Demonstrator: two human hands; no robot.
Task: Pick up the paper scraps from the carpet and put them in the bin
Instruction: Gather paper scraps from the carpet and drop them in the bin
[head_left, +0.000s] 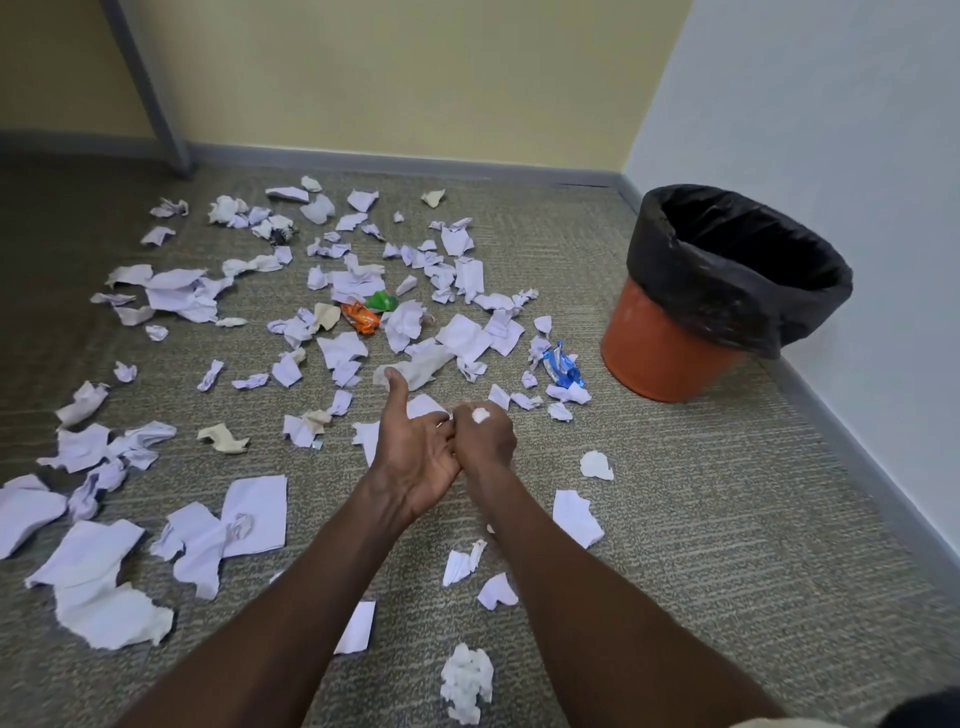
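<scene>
Several torn and crumpled white paper scraps (254, 514) lie scattered over the grey-green carpet (727, 519). An orange bin (670, 353) lined with a black bag stands in the right corner, its mouth open. My two hands meet in the middle of the view, above the scraps. My right hand (485, 439) is closed in a fist around a small white paper wad (480, 414) that shows at the top of the fist. My left hand (413, 447) is open beside it, palm turned toward the fist and thumb up, touching it.
Orange (360, 317), green (382, 300) and blue (561, 366) wrappers lie among the scraps. A crumpled tissue (466, 680) sits near my forearms. A yellow wall runs along the back and a white wall on the right. A grey post (148, 88) stands at the back left.
</scene>
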